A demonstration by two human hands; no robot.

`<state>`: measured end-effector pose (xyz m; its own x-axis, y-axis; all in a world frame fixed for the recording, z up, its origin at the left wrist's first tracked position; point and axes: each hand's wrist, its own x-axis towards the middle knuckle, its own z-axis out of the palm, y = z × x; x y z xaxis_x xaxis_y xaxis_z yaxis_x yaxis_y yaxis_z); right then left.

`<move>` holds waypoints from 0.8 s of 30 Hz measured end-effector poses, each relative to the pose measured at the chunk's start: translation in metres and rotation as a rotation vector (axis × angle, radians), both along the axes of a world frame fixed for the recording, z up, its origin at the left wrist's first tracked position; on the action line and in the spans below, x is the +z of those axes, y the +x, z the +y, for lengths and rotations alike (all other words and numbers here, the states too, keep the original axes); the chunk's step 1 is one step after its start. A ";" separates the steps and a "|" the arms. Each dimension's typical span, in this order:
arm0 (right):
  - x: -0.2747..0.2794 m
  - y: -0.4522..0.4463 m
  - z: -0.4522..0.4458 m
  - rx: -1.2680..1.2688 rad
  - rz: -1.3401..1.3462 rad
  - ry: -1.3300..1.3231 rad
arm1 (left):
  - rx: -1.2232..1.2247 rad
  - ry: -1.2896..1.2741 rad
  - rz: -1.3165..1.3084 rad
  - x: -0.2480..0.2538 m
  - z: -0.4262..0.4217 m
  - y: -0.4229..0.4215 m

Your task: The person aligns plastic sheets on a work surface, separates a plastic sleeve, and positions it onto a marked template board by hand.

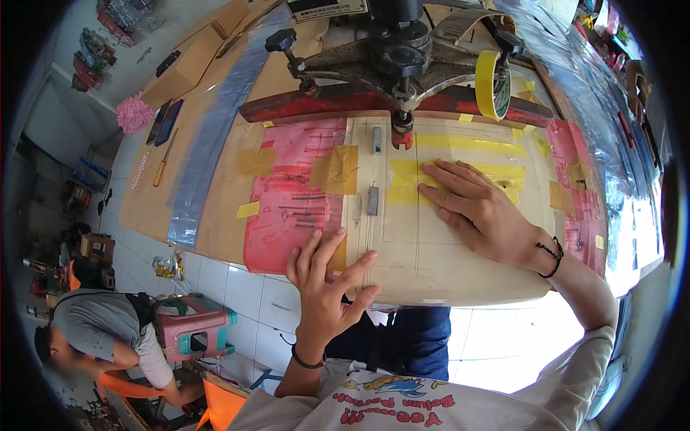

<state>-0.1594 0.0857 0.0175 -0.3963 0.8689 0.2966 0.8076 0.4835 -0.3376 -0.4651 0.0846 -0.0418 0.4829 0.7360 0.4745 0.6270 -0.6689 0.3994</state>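
Observation:
My right hand [478,208] lies on the cream board [460,266], fingers stretched over strips of yellow tape [405,181]. Near the board's front edge is my left hand [327,284], its fingers spread and nothing held in it. Its fingertips are by the lower end of a red-stained sheet [291,215] with brown tape [335,170] across it. Two small grey metal blocks [373,201] sit along a pencilled line between the hands. Above the board's far side hangs a dark metal machine head [402,65] with a long red-stained bar [323,104].
A yellow tape roll [486,85] hangs on the machine's right side. Clear plastic strips [208,158] run along the table's left part, beside a wooden-handled tool [159,172] and a cardboard box [188,65]. At lower left, a person [100,327] bends beside a plastic stool [194,327].

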 end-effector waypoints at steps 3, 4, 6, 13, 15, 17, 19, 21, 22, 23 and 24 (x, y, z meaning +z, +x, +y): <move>-0.001 0.000 -0.001 -0.005 -0.004 0.002 | -0.004 0.002 0.003 0.001 0.000 0.000; -0.001 0.000 -0.001 -0.004 -0.003 0.003 | -0.004 0.004 0.004 0.000 0.000 0.000; -0.001 0.000 0.000 -0.003 -0.001 0.003 | -0.002 0.007 0.006 0.000 0.000 0.000; -0.002 0.001 0.000 0.000 -0.001 0.013 | 0.004 -0.007 -0.003 0.002 -0.001 0.002; -0.002 0.000 -0.001 0.000 -0.001 0.015 | 0.010 -0.003 -0.002 0.001 -0.001 0.002; -0.001 0.000 -0.001 -0.006 0.009 0.018 | 0.012 0.010 0.006 0.000 -0.001 0.002; -0.002 0.000 -0.001 -0.007 0.012 0.027 | 0.012 0.030 0.023 -0.001 -0.001 0.002; -0.003 0.001 -0.001 -0.005 0.020 0.032 | 0.009 0.043 0.040 0.000 -0.001 0.002; -0.004 0.002 -0.001 0.000 0.025 0.036 | 0.009 0.048 0.048 0.002 -0.002 0.003; -0.004 0.002 -0.001 0.005 0.030 0.042 | 0.010 0.055 0.055 0.004 -0.001 0.003; -0.004 0.003 -0.001 0.004 0.035 0.041 | 0.009 0.046 0.040 0.003 -0.002 0.003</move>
